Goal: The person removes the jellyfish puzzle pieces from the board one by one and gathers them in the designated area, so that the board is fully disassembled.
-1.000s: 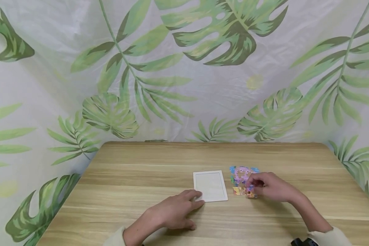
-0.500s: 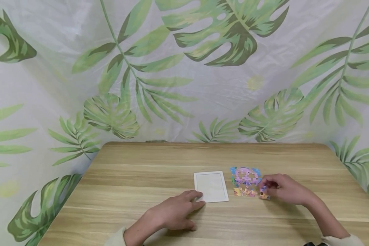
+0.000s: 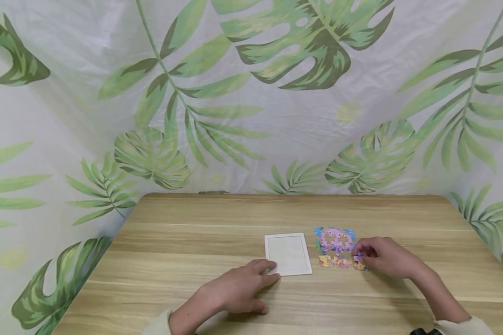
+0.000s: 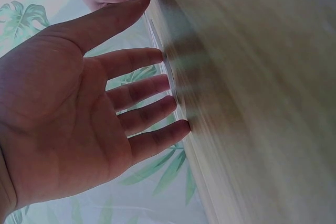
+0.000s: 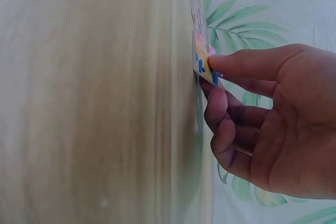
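In the head view, my left hand (image 3: pixel 240 286) rests its fingertips on the near left corner of a white puzzle frame (image 3: pixel 288 254). Its fingers are nearly straight, as the left wrist view also shows. To the right lies a partly joined puzzle (image 3: pixel 335 239) with a pink creature on blue and a yellow-orange strip below. My right hand (image 3: pixel 387 258) pinches a puzzle piece (image 3: pixel 359 263) of orange and blue at the strip's right end. In the right wrist view the thumb presses on the piece (image 5: pixel 205 69), with fingertips under its edge.
Everything lies on a wood-grain table (image 3: pixel 184 242). Behind it hangs a pale cloth (image 3: pixel 285 130) printed with green leaves. Gaps showing table run through the middle of the puzzle.
My right hand has moved right with the puzzle piece, away from the middle of the strip, then slightly back left towards its end. The left hand has stayed on the frame.
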`<state>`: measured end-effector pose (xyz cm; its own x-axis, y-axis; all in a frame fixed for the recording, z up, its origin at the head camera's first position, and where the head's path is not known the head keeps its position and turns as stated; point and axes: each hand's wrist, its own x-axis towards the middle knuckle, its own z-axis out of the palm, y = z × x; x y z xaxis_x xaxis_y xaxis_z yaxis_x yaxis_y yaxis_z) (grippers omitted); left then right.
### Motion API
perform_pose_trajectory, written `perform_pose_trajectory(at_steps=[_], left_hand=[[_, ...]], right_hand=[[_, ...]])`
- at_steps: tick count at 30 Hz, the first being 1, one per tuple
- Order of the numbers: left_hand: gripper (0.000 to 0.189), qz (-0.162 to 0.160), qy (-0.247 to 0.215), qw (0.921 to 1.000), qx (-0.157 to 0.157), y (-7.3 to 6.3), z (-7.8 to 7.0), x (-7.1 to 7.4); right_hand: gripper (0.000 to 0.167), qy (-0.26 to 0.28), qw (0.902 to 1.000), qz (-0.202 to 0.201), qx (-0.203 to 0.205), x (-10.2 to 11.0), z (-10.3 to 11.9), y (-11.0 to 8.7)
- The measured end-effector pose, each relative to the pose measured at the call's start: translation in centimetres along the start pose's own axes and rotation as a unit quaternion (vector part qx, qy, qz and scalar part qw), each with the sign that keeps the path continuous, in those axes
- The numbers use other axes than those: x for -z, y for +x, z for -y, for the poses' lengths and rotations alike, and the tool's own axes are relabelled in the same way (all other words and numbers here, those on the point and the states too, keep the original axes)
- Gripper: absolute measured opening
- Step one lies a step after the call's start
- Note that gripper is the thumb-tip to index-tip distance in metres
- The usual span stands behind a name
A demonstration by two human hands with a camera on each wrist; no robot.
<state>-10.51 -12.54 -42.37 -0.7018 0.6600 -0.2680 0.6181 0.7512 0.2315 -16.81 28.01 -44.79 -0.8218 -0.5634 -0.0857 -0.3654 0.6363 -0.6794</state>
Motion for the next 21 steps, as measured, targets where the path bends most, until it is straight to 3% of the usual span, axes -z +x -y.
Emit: perform_pose_trajectory(at_steps=[21], left_hand=[[0.072, 0.003, -0.007, 0.9999, 0.007, 0.11, 0.05, -0.01]], right_hand=[[0.017, -0.018, 0.9997, -0.011, -0.011, 0.0, 0.47, 0.21]])
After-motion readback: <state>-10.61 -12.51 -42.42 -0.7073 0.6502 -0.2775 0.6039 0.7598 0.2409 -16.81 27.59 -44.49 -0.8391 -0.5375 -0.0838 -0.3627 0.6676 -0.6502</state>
